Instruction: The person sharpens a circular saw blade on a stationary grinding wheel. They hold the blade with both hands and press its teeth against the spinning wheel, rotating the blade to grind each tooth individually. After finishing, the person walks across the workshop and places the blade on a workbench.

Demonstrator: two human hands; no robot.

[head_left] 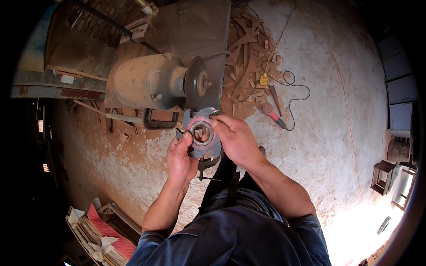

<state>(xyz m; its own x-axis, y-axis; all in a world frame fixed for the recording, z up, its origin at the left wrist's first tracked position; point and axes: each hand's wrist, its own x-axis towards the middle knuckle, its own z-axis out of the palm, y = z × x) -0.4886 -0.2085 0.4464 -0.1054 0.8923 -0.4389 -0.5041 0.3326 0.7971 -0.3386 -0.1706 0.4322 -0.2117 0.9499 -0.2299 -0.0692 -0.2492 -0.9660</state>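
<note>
Both hands hold a flat grey metal disc (216,148) with a notched edge, a round hole through its middle and a pinkish-red band around that hole. My left hand (179,157) pinches its left side, with the thumb beside the hole. On the upper right edge my right hand (237,138) grips it between thumb and fingers. The disc is just below the dusty wheel (194,84) of a bench grinder (144,82); whether they touch I cannot tell. A dark clamp (207,164) shows under the disc, partly hidden by it.
The grinder is on a brown bench (195,31). Another clamp (159,123) sits by its near edge. Wood offcuts (246,55) litter the floor to the right. A red-handled angle grinder (276,117) lies there with its black cord. Padded red material (111,230) is at lower left.
</note>
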